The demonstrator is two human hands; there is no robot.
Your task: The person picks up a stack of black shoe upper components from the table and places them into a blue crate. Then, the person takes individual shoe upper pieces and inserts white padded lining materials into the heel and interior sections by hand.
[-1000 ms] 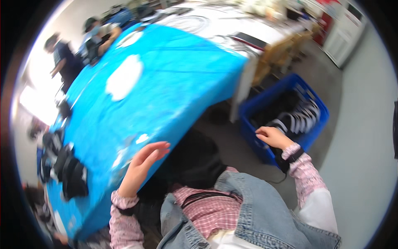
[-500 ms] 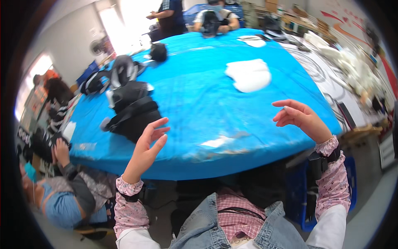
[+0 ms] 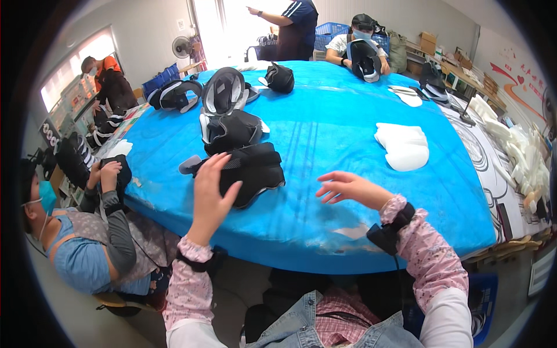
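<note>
The nearest black padded piece (image 3: pixel 258 174) lies on the blue-covered counter (image 3: pixel 325 136), just beyond and to the right of the left hand (image 3: pixel 210 197), whose fingers overlap its left end in view; whether they touch it, I cannot tell. Its long axis runs roughly left to right, across the left forearm's line. The left grip is the nearer, thumb and fingers apart, holding nothing. The right hand (image 3: pixel 357 191) hangs to the piece's right, clear of it, fingers loosely parted and empty. A second black piece (image 3: pixel 235 130) sits behind the first; white pads (image 3: pixel 404 148) lie beyond the right hand.
</note>
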